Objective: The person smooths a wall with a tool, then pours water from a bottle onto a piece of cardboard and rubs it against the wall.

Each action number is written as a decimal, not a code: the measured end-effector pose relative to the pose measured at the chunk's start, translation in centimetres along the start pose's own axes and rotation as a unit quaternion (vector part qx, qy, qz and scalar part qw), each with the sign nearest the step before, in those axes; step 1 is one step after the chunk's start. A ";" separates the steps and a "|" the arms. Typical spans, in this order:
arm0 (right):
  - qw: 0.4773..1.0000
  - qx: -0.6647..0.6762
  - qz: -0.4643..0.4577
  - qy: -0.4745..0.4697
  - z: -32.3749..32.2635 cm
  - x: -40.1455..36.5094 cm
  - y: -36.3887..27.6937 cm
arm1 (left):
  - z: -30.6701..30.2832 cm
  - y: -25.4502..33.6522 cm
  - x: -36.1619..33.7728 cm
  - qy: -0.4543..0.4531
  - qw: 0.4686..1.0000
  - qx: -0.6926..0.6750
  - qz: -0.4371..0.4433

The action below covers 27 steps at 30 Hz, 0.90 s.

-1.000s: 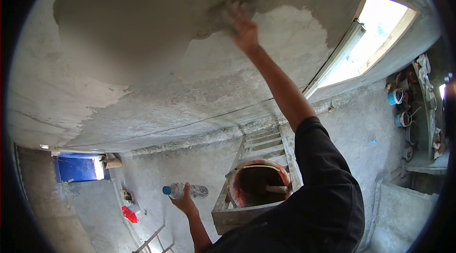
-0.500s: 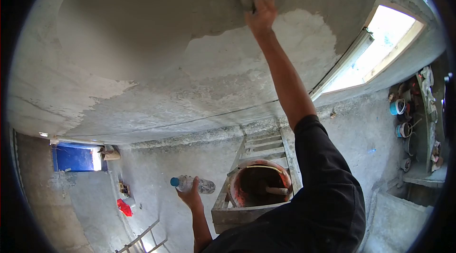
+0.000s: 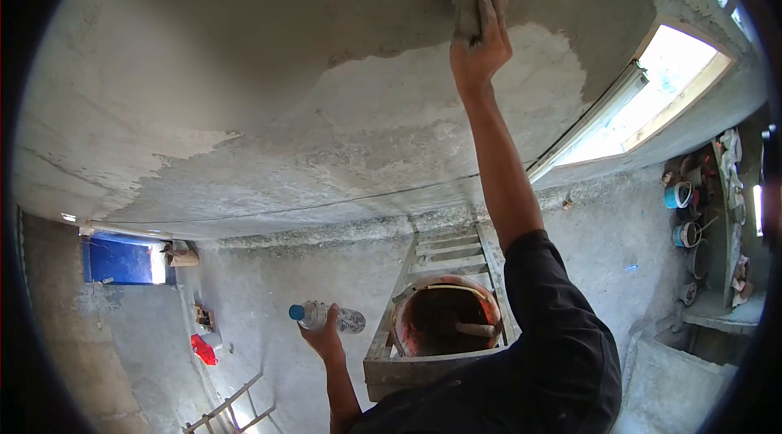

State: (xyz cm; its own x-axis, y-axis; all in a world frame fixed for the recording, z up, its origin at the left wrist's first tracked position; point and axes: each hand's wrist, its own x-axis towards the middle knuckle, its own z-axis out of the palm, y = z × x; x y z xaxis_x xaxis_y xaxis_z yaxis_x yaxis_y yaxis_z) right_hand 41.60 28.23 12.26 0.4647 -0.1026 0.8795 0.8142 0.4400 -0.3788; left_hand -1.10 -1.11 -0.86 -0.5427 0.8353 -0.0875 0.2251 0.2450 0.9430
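My right hand point(image 3: 481, 47) is raised to the ceiling and presses a grey sponge pad point(image 3: 466, 0) flat against the plaster, fingers spread over it. The pad sits at the edge where dark wet plaster point(image 3: 244, 51) meets a lighter dry patch point(image 3: 538, 75). Lower down, my left hand point(image 3: 324, 343) grips a clear plastic water bottle with a blue cap point(image 3: 326, 317), held sideways. My dark sleeve fills the lower right.
An orange-rimmed bucket point(image 3: 444, 320) with a tool handle inside rests on a wooden ladder frame point(image 3: 444, 251). A bright window point(image 3: 643, 108) is at the right, above a shelf of tins point(image 3: 688, 214). A blue door point(image 3: 118, 261) and a red object point(image 3: 202, 348) are at the left.
My right hand has slid the pad rightward across the ceiling, from the wet patch's middle toward the window side. The left hand with the bottle has barely shifted.
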 end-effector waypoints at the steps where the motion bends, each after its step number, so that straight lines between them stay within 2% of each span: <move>1: 1.000 0.000 -0.003 0.002 0.6 0.3 0.5 | 0.0 -0.1 0.1 -0.001 1.000 -0.003 0.002; 3: 0.997 -0.036 -0.019 -0.061 1.5 0.3 1.0 | -0.4 -0.4 0.2 0.001 1.000 0.016 -0.001; 7: 0.990 -0.074 -0.049 -0.106 2.2 -3.9 -0.1 | -0.7 -0.3 -0.1 0.001 1.000 -0.015 -0.020; 9: 0.979 -0.055 -0.032 -0.194 1.4 -5.3 -1.2 | -0.6 -0.6 0.2 0.001 1.000 0.003 -0.018; 13: 0.988 -0.009 0.032 -0.154 -0.1 -4.4 -2.2 | -0.5 -0.6 0.4 0.007 1.000 0.000 -0.008; 15: 0.998 0.011 0.054 -0.002 0.0 -2.4 -1.4 | -0.9 -1.0 0.5 0.004 1.000 0.013 -0.003; 19: 1.000 -0.008 0.010 0.015 1.7 0.5 1.0 | -0.9 0.0 -0.1 0.000 1.000 -0.004 -0.030; 21: 0.997 -0.002 -0.044 -0.062 3.2 -2.2 2.1 | -0.7 0.3 -0.3 0.004 1.000 0.008 -0.025; 23: 0.972 0.007 -0.026 -0.233 2.5 -5.8 0.6 | -0.8 -0.8 0.2 0.001 1.000 0.008 -0.021; 25: 0.917 0.029 -0.024 -0.397 0.5 -8.7 -0.8 | -0.8 -1.8 0.4 -0.001 1.000 0.003 -0.019; 27: 0.961 0.076 0.038 -0.262 -1.2 -9.9 -1.7 | -0.7 -2.6 0.8 0.001 1.000 -0.017 -0.004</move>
State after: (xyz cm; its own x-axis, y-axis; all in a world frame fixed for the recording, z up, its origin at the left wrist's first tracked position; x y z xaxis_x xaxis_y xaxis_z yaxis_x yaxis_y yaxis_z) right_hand 36.06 27.40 3.81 0.2492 0.3799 0.8908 0.7059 0.5585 -0.4357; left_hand -2.64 -1.41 -3.15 -0.5467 0.8321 -0.0937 0.1930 0.2340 0.9529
